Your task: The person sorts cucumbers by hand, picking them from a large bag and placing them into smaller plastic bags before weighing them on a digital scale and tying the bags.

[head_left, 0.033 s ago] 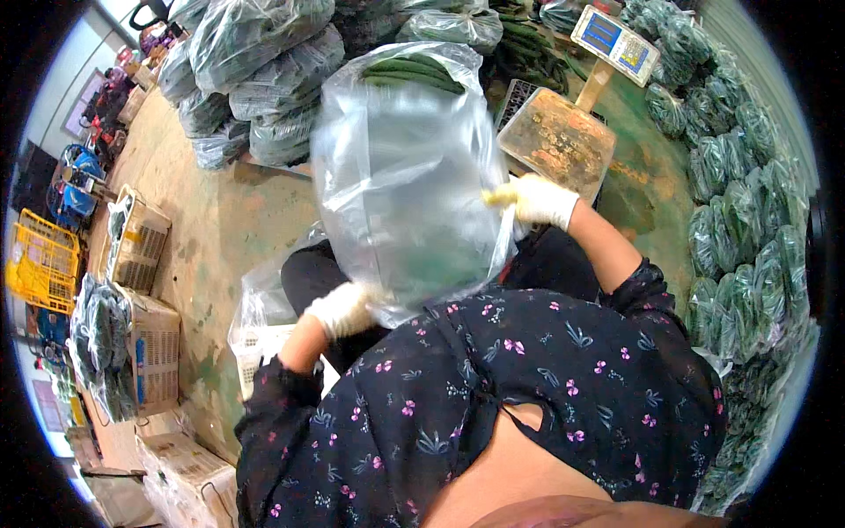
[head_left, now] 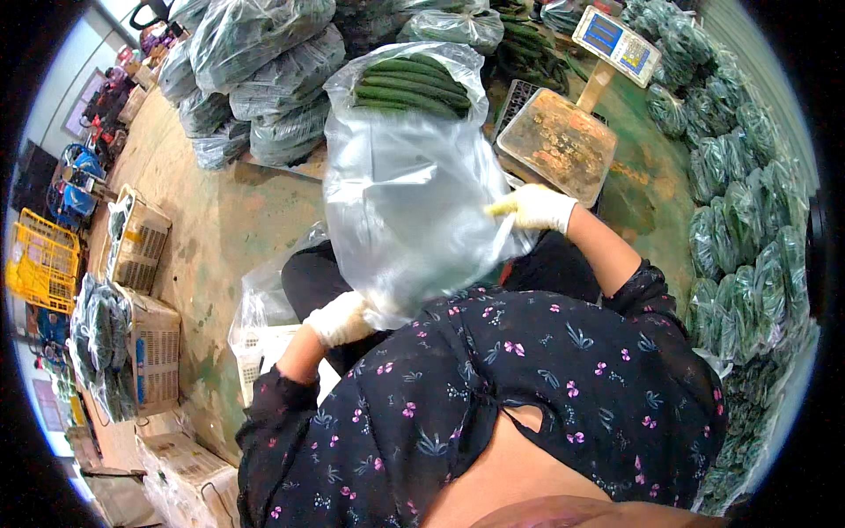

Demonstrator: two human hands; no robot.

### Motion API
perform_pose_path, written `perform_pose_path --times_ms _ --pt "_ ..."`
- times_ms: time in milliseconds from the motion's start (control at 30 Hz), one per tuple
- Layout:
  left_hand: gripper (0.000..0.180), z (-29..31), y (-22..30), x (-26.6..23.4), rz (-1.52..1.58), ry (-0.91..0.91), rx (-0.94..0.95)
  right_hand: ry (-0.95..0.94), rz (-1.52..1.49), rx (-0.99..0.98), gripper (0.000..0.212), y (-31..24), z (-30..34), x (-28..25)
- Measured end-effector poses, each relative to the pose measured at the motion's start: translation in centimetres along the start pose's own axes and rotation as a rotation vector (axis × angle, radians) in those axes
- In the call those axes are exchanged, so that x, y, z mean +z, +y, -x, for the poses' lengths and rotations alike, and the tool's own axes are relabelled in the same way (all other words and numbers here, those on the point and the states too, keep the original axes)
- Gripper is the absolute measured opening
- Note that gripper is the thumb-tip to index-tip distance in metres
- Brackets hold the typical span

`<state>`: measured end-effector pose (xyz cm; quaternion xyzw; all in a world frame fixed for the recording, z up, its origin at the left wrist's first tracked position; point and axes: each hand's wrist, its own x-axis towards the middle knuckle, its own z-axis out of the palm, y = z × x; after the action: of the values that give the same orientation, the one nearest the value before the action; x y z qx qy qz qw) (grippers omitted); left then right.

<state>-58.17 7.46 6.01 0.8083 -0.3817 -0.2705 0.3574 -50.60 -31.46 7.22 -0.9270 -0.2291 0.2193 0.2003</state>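
Observation:
A large clear plastic bag (head_left: 409, 198) stretches out in front of me, with several dark green cucumbers (head_left: 412, 85) lying side by side at its far end. My left hand (head_left: 341, 319), in a white glove, is closed on the bag's near left corner. On the right side, my gloved right hand (head_left: 534, 209) pinches the bag's edge, with its yellowish fingertips against the plastic. The bag's near part looks slack and holds no cucumbers that I can see.
Filled bags (head_left: 286, 75) are piled at the far left. A platform scale (head_left: 559, 141) with a raised display (head_left: 616, 46) stands ahead on the right. Packed cucumbers (head_left: 744, 273) line the right wall. Crates (head_left: 154, 352) and a yellow basket (head_left: 42, 260) are at the left.
The puffed-up near part of the bag has sunk and narrowed, so more of the cucumbers show. My left hand has shifted slightly down with its corner, still gripping it.

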Motion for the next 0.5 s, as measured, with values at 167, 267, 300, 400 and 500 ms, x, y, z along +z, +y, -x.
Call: perform_pose_path --times_ms 167,267,300,400,500 --pt "0.036 1.8 4.7 -2.8 0.718 0.294 0.160 -0.294 0.180 0.030 0.031 1.2 -2.8 4.5" --pt "0.053 1.0 3.5 -2.4 1.392 0.399 0.369 -0.509 0.049 0.008 0.035 -1.0 -4.6 8.3" --pt "0.060 0.7 4.3 -3.0 1.443 0.442 0.255 -0.636 0.108 0.025 0.034 -0.1 -6.0 11.2" --pt "0.075 -2.0 3.1 -3.8 1.468 0.300 0.232 -0.675 0.205 -0.033 0.042 0.0 -6.9 12.7" --pt "0.062 -5.6 1.5 -4.2 1.536 0.213 0.161 -0.492 0.121 -0.057 0.067 -0.5 -5.6 7.5"
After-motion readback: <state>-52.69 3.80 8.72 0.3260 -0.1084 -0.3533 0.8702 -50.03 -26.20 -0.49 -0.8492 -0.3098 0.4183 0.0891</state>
